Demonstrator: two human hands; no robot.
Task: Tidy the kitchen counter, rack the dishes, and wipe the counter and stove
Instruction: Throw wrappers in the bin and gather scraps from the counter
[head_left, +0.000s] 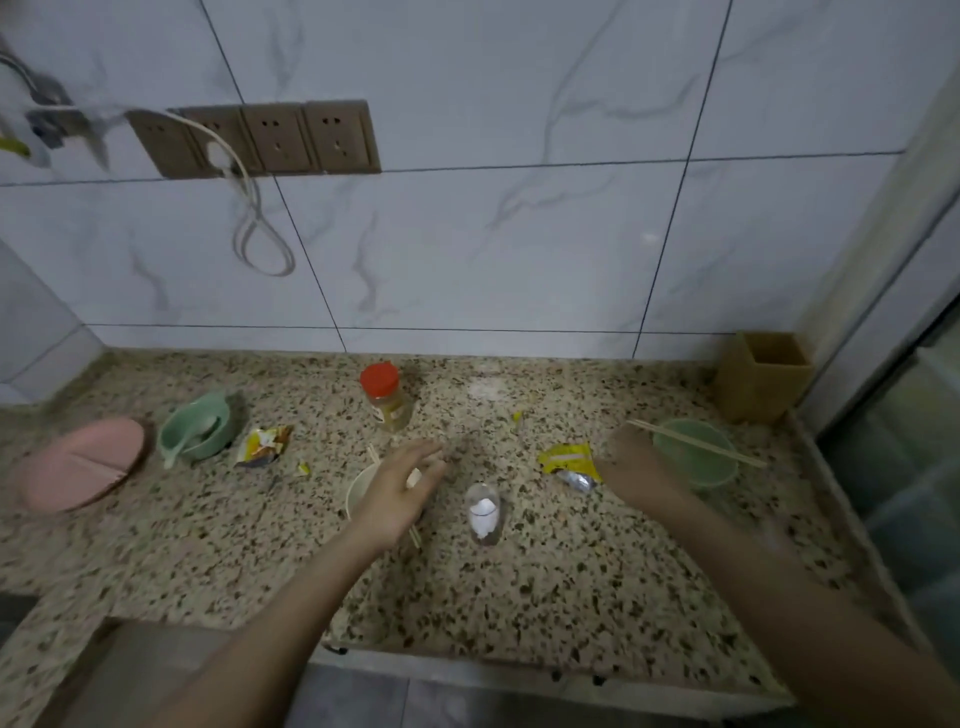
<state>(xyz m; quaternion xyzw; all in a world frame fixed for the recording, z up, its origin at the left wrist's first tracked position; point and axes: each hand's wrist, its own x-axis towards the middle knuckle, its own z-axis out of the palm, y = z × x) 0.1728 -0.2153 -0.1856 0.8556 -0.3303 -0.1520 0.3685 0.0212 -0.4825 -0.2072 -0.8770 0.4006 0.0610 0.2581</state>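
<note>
My left hand (402, 486) hovers with straight fingers over a cream bowl (358, 493) that has chopsticks (414, 535) across it. My right hand (631, 462) is blurred and reaches toward a green bowl (696, 465) with chopsticks (698, 444) lying on its rim; its fingers cannot be made out. A clear glass with crumpled tissue (484, 514) stands between my hands. A yellow wrapper (566, 462) lies left of my right hand. Further left sit a red-lidded jar (387, 397), another wrapper (262, 444), a green bowl with a spoon (196, 428) and a pink plate (83, 462).
The speckled granite counter (519, 587) ends at a front edge near me. A tan square holder (763, 376) stands in the back right corner. Small yellow scraps (304, 468) lie on the counter. Wall sockets (260, 137) with a hanging white cord sit above on the tiled wall.
</note>
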